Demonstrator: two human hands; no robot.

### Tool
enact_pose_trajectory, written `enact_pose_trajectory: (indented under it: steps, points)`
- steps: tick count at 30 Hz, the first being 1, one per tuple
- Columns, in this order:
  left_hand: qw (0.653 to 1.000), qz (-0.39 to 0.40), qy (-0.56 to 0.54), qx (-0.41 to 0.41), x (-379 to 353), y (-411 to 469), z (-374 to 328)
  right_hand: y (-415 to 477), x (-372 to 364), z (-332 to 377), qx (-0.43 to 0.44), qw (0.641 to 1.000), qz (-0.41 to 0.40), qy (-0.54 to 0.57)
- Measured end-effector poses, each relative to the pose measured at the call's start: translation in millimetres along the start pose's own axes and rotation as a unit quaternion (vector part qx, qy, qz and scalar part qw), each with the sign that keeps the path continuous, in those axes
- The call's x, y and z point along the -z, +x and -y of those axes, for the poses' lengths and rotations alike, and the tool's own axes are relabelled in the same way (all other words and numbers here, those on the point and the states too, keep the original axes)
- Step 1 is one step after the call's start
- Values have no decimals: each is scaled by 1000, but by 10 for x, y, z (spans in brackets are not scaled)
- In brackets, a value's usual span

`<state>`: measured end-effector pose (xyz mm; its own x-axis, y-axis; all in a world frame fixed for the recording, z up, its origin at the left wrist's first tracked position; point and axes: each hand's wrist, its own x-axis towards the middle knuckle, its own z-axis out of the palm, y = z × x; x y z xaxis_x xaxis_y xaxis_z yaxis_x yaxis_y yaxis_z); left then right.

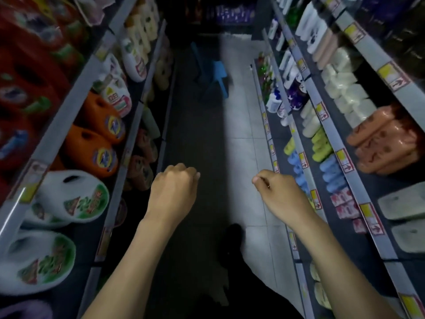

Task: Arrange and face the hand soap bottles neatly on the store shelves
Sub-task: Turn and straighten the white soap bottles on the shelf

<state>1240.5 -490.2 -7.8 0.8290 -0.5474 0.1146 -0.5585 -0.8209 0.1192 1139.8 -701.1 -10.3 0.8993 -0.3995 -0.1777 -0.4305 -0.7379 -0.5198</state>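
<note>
Head view showed left hand [173,187] and right hand [274,192] clenched, empty, above the aisle floor [241,143], near right-shelf soap bottles [322,147].

Left shelves: red packs [27,77]; orange jugs [92,146], round purple-yellow labels; white jugs [73,196], green-red labels. Shelf edges [76,97] grey. Price tags [345,161] yellow and white, red arrow. Right shelves: peach-orange pouches [386,146], cream packs [349,95], light blue bottles [331,173], yellow-green bottles [322,146], purple bottle [296,95] with white speckles. Floor [248,146] pale grey tiles. Stool [218,77] blue.
</note>
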Motion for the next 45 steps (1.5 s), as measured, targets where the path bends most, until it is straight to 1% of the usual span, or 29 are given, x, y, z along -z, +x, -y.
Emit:
enact_pose_trajectory:
  steps: [4,7,11,15,19,25,29,34,39,45]
  points:
    - [1000,-2,21,-13,-85,1007,9,1021,84,-76,-4,999,-25,35]
    - [1000,5,21,-13,-93,1761,19,1783,237,-95,7,1000,1,26]
    - [999,15,48,-2,-47,2580,103,2683,469,34,33,999,26,8]
    - [999,20,28,32,-46,3190,308,3432,616,226,56,998,37,5]
    - [997,28,-5,65,-223,3933,600,4303,627,303,64,996,65,-13]
    - [996,-12,-36,81,-545,5317,1148,5775,653,612,65,994,68,-57]
    - [996,-23,-58,59,-507,6322,1470,6758,887,920,50,996,54,-58]
    - [997,-23,-76,18,-518,7485,1725,7736,1191,1055,40,999,-8,-28]
    - [997,-3,-70,-45,-610,8476,1696,8435,1311,938,-4,1000,-19,-5]
    - [996,41,-42,-69,-865,9711,1494,9526,1439,565,-55,998,-14,36]
